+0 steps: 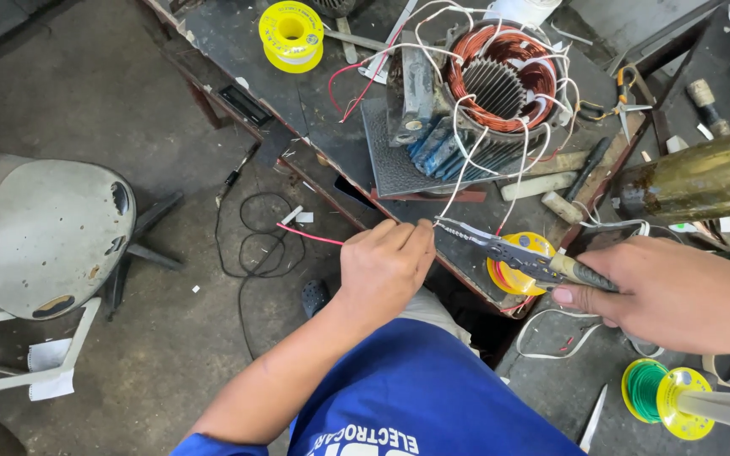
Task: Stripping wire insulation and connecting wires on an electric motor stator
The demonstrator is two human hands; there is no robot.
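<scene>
At lower centre, the left hand (386,262) pinches a red wire (308,236) trailing left. From lower right, the right hand (665,291) grips wire strippers (509,249), their long axis pointing left, tip nearly touching the left fingers. Beyond, top centre, sits the motor stator (487,93).

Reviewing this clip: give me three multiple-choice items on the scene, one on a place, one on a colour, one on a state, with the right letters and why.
1. Where is the motor stator?
A. on the workbench
B. on the stool
C. on the floor

2. What colour is the wire sticking out of the left hand?
A. green
B. red
C. blue

3. What is the right hand doing?
A. resting open
B. gripping the pliers
C. holding a spool

Answers:
1 A, it sits on the dark workbench.
2 B, a red strand shows left of the fist.
3 B, fingers wrap the pliers' handles.
</scene>
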